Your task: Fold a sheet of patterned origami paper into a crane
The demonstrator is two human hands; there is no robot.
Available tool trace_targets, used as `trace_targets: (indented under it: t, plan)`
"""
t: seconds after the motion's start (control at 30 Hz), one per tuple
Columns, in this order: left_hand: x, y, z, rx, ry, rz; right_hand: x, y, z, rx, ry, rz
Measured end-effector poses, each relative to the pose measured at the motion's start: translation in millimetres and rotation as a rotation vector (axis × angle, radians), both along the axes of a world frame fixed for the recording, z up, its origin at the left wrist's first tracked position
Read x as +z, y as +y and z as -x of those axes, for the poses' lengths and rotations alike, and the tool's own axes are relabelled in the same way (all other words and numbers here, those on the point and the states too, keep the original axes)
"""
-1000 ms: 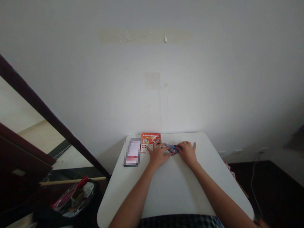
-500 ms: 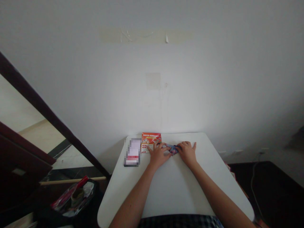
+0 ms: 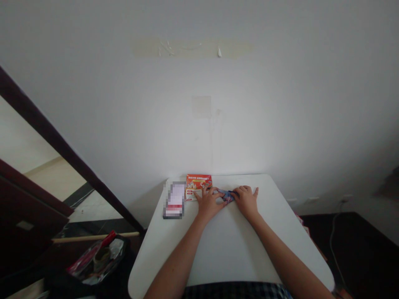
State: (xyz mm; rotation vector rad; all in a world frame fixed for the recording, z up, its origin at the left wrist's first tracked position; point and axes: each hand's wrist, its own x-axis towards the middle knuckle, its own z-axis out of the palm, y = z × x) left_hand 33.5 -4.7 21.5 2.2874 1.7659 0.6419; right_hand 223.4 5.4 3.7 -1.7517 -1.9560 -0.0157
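Head view, from my remote station. The blue patterned piece (image 3: 228,196) lay low over the far half of the bench (image 3: 230,245), near the middle, between the two hands. Fingers covered both its ends, so I could not make out its full outline or thickness.

Handling, my estimate: light and thin, probably paper or film, easily creased or torn by a hard pull. Surface possibly slick. Best hold: a light fingertip pinch at each end, with the middle left free.

Left hand (image 3: 207,204): partly open, fingers spread, thumb and forefinger grasping the piece's left end. Its outer fingers reached over the white lower part of the red printed card (image 3: 198,181); I could not tell how firmly they pressed.

Right hand (image 3: 247,200): more closed, bent fingers grasping the right end, little finger sticking out to the side. I could not see its thumb clearly.

The phone (image 3: 175,199), its screen blurred out, lay flat to the left of the card.
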Motion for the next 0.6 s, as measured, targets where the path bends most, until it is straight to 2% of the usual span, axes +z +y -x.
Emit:
trace_targets:
  t: [0.27, 0.6]
  plan:
    - [-0.4, -5.8, -10.0, 0.060, 0.028, -0.066, 5.9, 2.0, 1.7, -0.098, 0.032, 0.113]
    - [1.6, -8.7, -9.7, 0.068, 0.059, -0.053, 9.3, 1.4, -0.9, -0.080, 0.020, 0.094]
